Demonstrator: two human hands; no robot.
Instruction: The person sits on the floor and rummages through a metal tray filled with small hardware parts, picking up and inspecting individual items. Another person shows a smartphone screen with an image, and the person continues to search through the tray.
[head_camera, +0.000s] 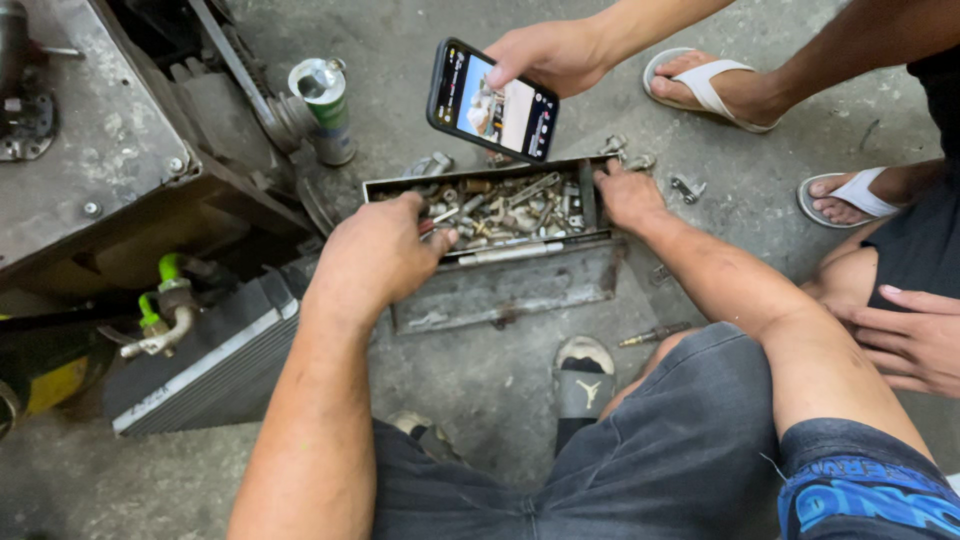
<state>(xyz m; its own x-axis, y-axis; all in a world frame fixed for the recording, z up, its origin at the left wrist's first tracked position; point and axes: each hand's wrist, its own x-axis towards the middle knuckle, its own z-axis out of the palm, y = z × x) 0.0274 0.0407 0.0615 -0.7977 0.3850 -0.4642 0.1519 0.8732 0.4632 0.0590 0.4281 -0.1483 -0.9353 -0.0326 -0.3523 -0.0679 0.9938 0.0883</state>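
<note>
My left hand (375, 255) is down in the metal tray (500, 290), fingers curled into the heap of bolts (505, 212), nuts and small fittings; whether they have closed on any one piece I cannot tell, since the back of the hand hides them. My right hand (628, 195) rests on the tray's far right corner, fingers bent over the rim, gripping only the edge as far as I can see. The tray sits on the concrete floor (480, 380) between my knees, still heaped with hardware, so I judge the sorting is under way with nothing picked out yet. A few loose fittings (688, 186) lie on the floor just past the tray. Above it another person's hand (545, 52) holds a phone (492, 100) with its screen lit. That person's sandalled feet (715, 85) stand to the right. To my left are a spray can (324, 108), a finned radiator (205, 365) and a machine housing (90, 150)
</note>
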